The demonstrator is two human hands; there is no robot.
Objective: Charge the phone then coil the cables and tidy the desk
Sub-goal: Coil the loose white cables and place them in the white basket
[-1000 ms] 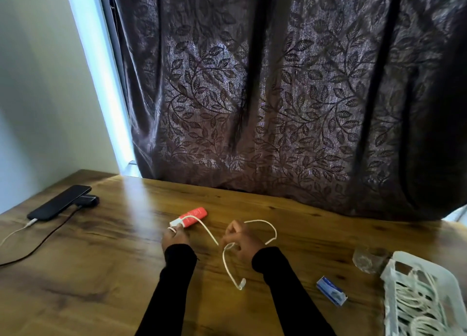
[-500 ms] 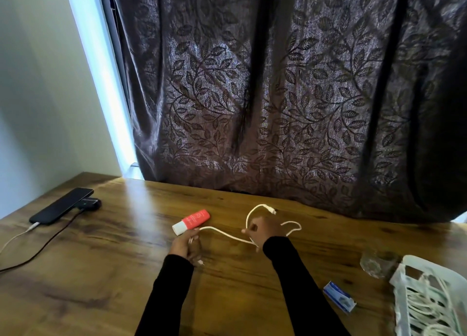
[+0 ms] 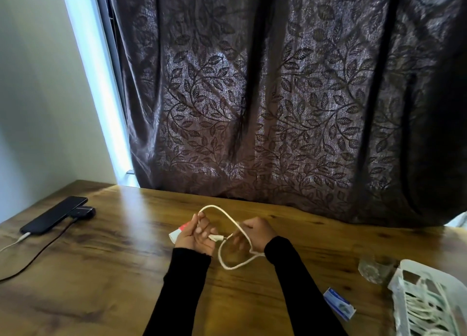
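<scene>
A white cable (image 3: pixel 228 217) forms loops between my two hands above the middle of the wooden desk (image 3: pixel 106 260). My left hand (image 3: pixel 198 235), palm up, holds one end with its plug and a loop that arches over the fingers. My right hand (image 3: pixel 256 232) grips the cable further along, with a loop hanging below it. A black phone (image 3: pixel 54 214) lies at the far left with a white cable (image 3: pixel 15 242) plugged into it. Mostly hidden behind my left hand is a red and white tube (image 3: pixel 178 230).
A black adapter (image 3: pixel 83 212) with a dark cord (image 3: pixel 38 254) sits beside the phone. At the right stand a white basket (image 3: pixel 427 303) holding coiled white cables, a clear glass (image 3: pixel 374 268) and a small blue and white box (image 3: pixel 338 306). A dark curtain hangs behind the desk.
My hands have come closer together and turned. The cable, stretched between them before, is now gathered into loops, and its plug end lies in my left hand.
</scene>
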